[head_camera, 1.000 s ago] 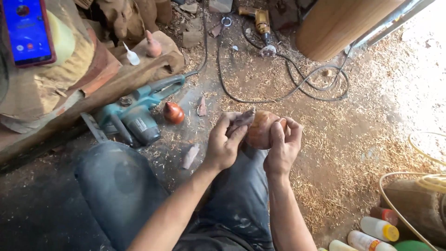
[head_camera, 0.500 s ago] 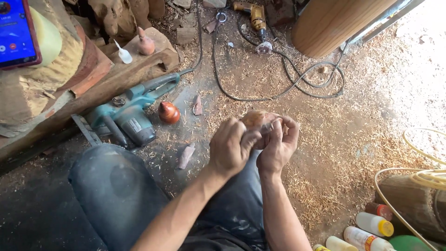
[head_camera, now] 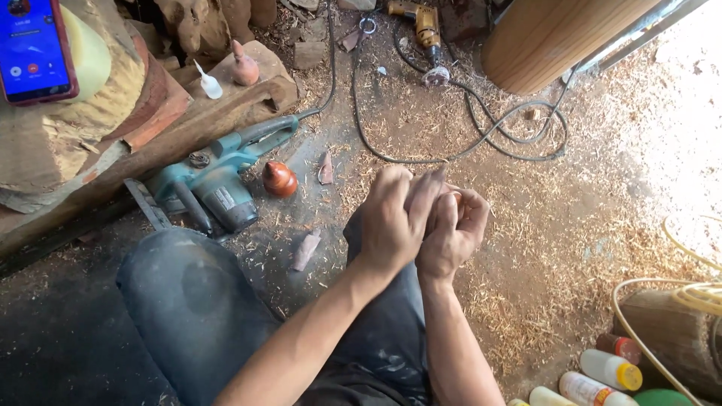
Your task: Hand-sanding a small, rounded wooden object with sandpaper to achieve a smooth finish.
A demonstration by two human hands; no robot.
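My right hand (head_camera: 454, 233) cups a round reddish-brown wooden piece (head_camera: 456, 199), of which only a sliver shows between the fingers. My left hand (head_camera: 394, 218) lies over the top of it, pressing a dark scrap, likely sandpaper, against the wood; the scrap is hidden under the fingers. Both hands are above my knees, over the sawdust-covered floor. A small polished wooden top-shaped piece (head_camera: 279, 180) stands on the floor to the left of my hands.
A teal electric planer (head_camera: 214, 184) lies by my left knee (head_camera: 188, 278). A yellow drill (head_camera: 426, 30) and black cable (head_camera: 481, 139) lie farther off. Glue bottles (head_camera: 609, 372) stand at lower right; a phone (head_camera: 34, 49) rests on wood blocks upper left.
My left hand has slid from the left side of the wooden piece up over its top, covering it. The piece was plainly visible a second ago and is almost hidden now.
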